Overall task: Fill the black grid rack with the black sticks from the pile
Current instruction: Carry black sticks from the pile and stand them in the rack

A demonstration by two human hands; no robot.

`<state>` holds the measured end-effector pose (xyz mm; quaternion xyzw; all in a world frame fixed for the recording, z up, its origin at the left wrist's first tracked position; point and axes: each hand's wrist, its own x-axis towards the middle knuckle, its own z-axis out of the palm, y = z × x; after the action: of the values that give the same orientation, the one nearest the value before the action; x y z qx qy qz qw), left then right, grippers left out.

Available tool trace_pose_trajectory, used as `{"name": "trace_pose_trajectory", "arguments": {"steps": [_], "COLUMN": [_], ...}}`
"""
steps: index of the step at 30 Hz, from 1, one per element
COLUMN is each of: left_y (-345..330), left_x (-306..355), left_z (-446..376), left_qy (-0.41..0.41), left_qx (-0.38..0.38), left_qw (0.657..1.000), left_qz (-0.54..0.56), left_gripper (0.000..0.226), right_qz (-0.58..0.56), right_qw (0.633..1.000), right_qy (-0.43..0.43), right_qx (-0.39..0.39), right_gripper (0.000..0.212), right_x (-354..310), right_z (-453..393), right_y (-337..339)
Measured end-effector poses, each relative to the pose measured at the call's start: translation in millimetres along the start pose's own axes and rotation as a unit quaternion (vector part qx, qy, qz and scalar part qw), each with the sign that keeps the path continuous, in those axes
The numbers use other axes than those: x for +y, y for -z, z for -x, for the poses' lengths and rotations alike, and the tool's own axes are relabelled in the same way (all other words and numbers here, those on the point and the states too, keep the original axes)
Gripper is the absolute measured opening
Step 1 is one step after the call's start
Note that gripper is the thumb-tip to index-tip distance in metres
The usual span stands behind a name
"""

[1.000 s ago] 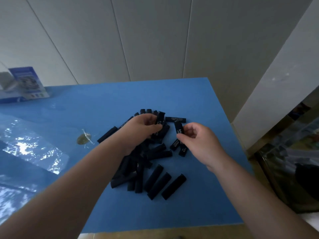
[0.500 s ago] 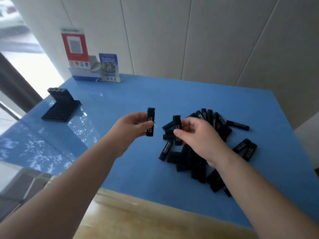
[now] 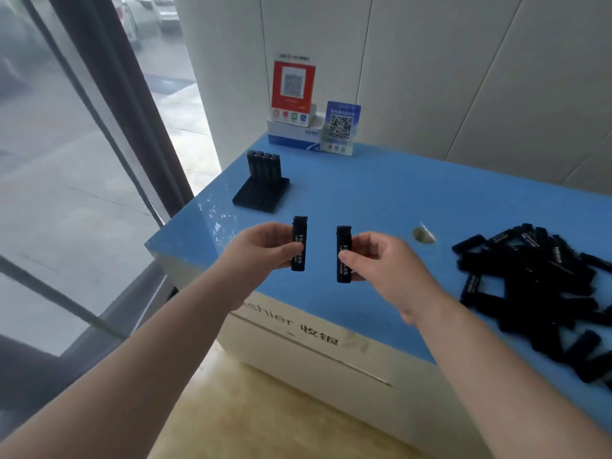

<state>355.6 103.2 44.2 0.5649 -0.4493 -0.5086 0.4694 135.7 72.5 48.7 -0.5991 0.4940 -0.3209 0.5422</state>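
Pinching one stick in each hand, left hand (image 3: 261, 248) and right hand (image 3: 384, 263), you've filled only the rack's (image 3: 261, 190) back row; most of the pile (image 3: 543, 286) remains.

I've lifted both hands off the pile (image 3: 543, 286) and carried them away toward the black grid rack (image 3: 261, 187). A second ago they were digging among the sticks; now my left hand (image 3: 261, 250) pinches one stick (image 3: 299, 243) upright and my right hand (image 3: 384, 260) pinches another (image 3: 343, 254) upright, the two side by side, apart, between pile and rack. My head has turned too: the rack has come into view ahead and the pile slid off right
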Motion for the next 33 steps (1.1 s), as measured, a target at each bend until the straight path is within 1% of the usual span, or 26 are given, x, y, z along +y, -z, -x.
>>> {"name": "trace_pose_trajectory", "arguments": {"steps": [4, 8, 14, 19, 21, 23, 25, 29, 33], "left_y": [41.3, 71.0, 106.8, 138.9, 151.7, 161.6, 169.9, 186.2, 204.7], "left_x": [-5.5, -10.7, -6.8, 2.4, 3.3, 2.1, 1.2, 0.7, -2.8], "left_z": [4.8, -6.2, -52.4, -91.5, -107.2, -123.0, -141.6, -182.3, -224.7], "left_qy": [-0.004, -0.005, -0.004, -0.011, -0.01, 0.002, 0.007, -0.006, -0.004], "left_qx": [0.021, 0.046, 0.071, 0.074, 0.075, 0.074, 0.065, 0.029, -0.001], "left_qw": [1.0, 0.999, 0.996, 0.995, 0.995, 0.995, 0.995, 0.994, 0.987], "left_qz": [-0.004, -0.014, -0.051, -0.072, -0.071, -0.07, -0.081, -0.103, -0.161], "left_gripper": [0.012, 0.013, 0.012, 0.012, 0.011, 0.01, 0.009, 0.007, 0.004], "right_qz": [-0.011, -0.003, 0.012, 0.041, 0.045, 0.043, 0.042, 0.052, 0.053], "right_qw": [1.0, 1.0, 1.0, 0.999, 0.999, 0.999, 0.999, 0.996, 0.991], "right_qy": [-0.006, -0.004, 0.014, 0.016, 0.018, 0.015, 0.017, 0.017, 0.009], "right_qx": [-0.004, 0.008, 0.0, -0.023, -0.021, -0.007, 0.023, 0.077, 0.122], "right_gripper": [0.007, 0.004, 0.006, 0.008, 0.007, 0.008, 0.008, 0.012, 0.01], "right_x": [-6.5, -11.3, -18.2, -29.3, -35.2, -38.8, -39.5, -38.3, -37.9], "right_z": [-12.5, -36.3, -95.0, -140.0, -156.3, -170.5, -186.1, -220.7, -244.6], "right_y": [-41.8, -63.2, -80.9, -95.4, -101.7, -108.5, -115.6, -131.9, -147.8]}}
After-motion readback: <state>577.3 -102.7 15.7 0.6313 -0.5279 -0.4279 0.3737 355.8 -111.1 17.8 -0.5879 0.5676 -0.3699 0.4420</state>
